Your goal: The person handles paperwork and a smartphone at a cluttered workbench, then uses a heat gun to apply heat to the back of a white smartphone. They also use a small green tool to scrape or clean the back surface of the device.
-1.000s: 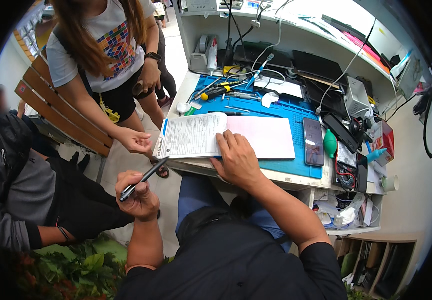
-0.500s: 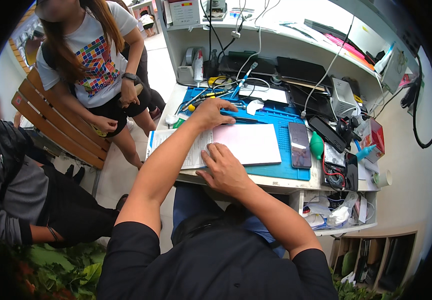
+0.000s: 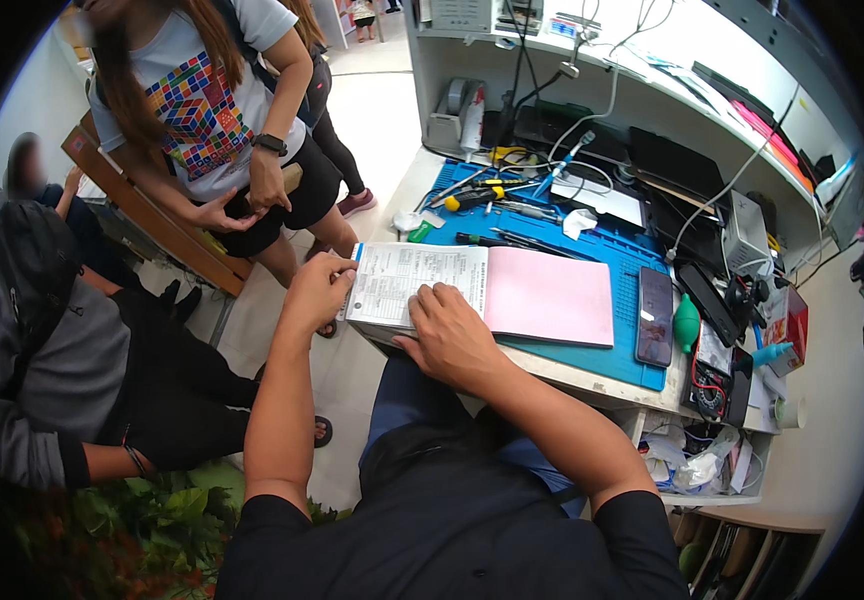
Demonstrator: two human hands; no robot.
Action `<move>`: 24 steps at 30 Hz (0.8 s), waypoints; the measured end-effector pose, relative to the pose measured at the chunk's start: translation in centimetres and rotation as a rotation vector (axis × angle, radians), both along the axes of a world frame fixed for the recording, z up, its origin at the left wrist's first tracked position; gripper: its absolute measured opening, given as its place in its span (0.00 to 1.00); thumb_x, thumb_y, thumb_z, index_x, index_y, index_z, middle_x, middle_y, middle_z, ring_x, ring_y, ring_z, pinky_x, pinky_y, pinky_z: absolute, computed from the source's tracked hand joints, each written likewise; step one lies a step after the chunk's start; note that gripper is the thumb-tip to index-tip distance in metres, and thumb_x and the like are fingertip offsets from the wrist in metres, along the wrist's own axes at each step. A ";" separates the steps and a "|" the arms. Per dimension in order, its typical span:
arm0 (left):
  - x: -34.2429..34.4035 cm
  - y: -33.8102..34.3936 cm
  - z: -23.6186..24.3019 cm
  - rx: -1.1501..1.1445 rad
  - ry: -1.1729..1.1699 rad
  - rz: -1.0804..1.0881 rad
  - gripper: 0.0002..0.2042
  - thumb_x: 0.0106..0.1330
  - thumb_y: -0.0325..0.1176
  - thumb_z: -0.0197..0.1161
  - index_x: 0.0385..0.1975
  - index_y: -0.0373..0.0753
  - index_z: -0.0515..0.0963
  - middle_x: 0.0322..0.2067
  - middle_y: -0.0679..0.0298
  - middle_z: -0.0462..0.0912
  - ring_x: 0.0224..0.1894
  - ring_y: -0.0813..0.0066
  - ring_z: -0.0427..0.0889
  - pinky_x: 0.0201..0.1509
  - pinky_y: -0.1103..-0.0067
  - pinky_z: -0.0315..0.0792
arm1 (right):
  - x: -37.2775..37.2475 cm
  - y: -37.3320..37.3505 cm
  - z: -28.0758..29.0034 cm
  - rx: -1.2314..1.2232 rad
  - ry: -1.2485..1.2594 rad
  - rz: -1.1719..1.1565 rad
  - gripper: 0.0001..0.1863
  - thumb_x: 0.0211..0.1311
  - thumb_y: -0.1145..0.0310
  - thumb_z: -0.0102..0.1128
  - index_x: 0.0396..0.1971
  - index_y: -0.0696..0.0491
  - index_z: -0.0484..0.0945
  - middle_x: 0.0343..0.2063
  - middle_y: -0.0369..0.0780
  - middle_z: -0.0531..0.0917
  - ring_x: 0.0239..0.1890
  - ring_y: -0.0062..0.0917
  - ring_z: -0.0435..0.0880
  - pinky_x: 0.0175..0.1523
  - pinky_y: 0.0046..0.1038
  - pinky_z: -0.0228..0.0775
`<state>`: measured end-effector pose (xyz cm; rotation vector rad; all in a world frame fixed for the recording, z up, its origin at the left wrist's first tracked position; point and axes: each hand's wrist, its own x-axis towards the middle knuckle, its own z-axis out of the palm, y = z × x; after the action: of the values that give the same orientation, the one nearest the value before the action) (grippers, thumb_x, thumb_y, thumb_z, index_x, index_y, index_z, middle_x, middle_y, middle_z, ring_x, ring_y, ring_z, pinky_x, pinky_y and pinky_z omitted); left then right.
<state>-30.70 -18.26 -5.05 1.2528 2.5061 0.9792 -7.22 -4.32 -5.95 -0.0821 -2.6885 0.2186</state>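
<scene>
An open form pad (image 3: 548,300) lies across the desk's front edge, a printed white sheet on its left side and a pink page on its right. At the pad's left edge is my left hand (image 3: 318,290), its fingers closed on the edge of the printed sheet (image 3: 382,275). My right hand (image 3: 452,338) rests on the lower part of the printed sheet near the fold, fingers stretched out and holding nothing. Behind the pad, pens (image 3: 542,243) and a yellow-and-black screwdriver (image 3: 472,198) lie on a blue work mat (image 3: 592,365).
A phone (image 3: 654,316) and a green air blower (image 3: 686,323) lie right of the pad. An open drawer (image 3: 707,490) full of clutter sticks out below. Cables hang from the shelf above. A person (image 3: 207,120) stands beyond the desk's left side; another person (image 3: 62,350) is nearer, at left.
My left hand has come back from above the pad to its left edge. The right page, whitish before, now shows pink. My right hand stays on the printed sheet. The view has shifted.
</scene>
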 end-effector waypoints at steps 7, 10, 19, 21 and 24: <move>0.1 -1.0 -1.0 0.130 -0.381 0.023 0.14 0.77 0.32 0.68 0.55 0.30 0.88 0.38 0.57 0.93 0.38 0.71 0.90 0.42 0.76 0.80 | -4.5 -1.0 -0.2 -0.179 0.072 0.013 0.29 0.64 0.46 0.74 0.41 0.63 0.86 0.41 0.50 0.83 0.47 0.43 0.82 0.56 0.42 0.75; 0.2 -0.7 -1.8 0.375 -0.822 0.025 0.13 0.79 0.31 0.68 0.55 0.29 0.88 0.38 0.63 0.91 0.34 0.78 0.87 0.37 0.83 0.78 | -6.0 -0.4 -0.6 -0.454 0.133 0.007 0.31 0.62 0.46 0.76 0.39 0.66 0.88 0.37 0.51 0.87 0.41 0.41 0.87 0.49 0.40 0.80; 0.9 -0.3 -1.0 0.357 -0.944 -0.032 0.16 0.73 0.32 0.76 0.55 0.30 0.88 0.42 0.60 0.92 0.38 0.77 0.89 0.42 0.80 0.86 | -9.8 3.0 -2.1 -1.659 -0.025 -0.025 0.31 0.68 0.53 0.80 0.47 0.72 0.88 0.31 0.50 0.91 0.29 0.28 0.92 0.34 0.26 0.87; 0.9 -0.1 -0.9 0.345 -0.943 -0.030 0.17 0.72 0.32 0.77 0.55 0.29 0.88 0.43 0.59 0.92 0.41 0.74 0.91 0.45 0.78 0.88 | -9.8 3.3 -2.1 -1.694 -0.037 -0.031 0.29 0.69 0.55 0.80 0.48 0.72 0.87 0.31 0.50 0.91 0.29 0.28 0.92 0.35 0.27 0.88; 0.8 0.1 -0.9 0.345 -0.951 -0.024 0.17 0.71 0.31 0.78 0.55 0.29 0.88 0.44 0.58 0.92 0.42 0.73 0.91 0.45 0.78 0.88 | -10.0 3.6 -2.2 -1.736 -0.059 -0.036 0.28 0.68 0.58 0.80 0.48 0.72 0.87 0.32 0.50 0.91 0.29 0.29 0.93 0.36 0.28 0.89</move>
<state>-29.88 -18.16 -5.95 0.6142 1.6169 1.5653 -17.20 -0.71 -8.12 -0.6049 -1.6969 2.3370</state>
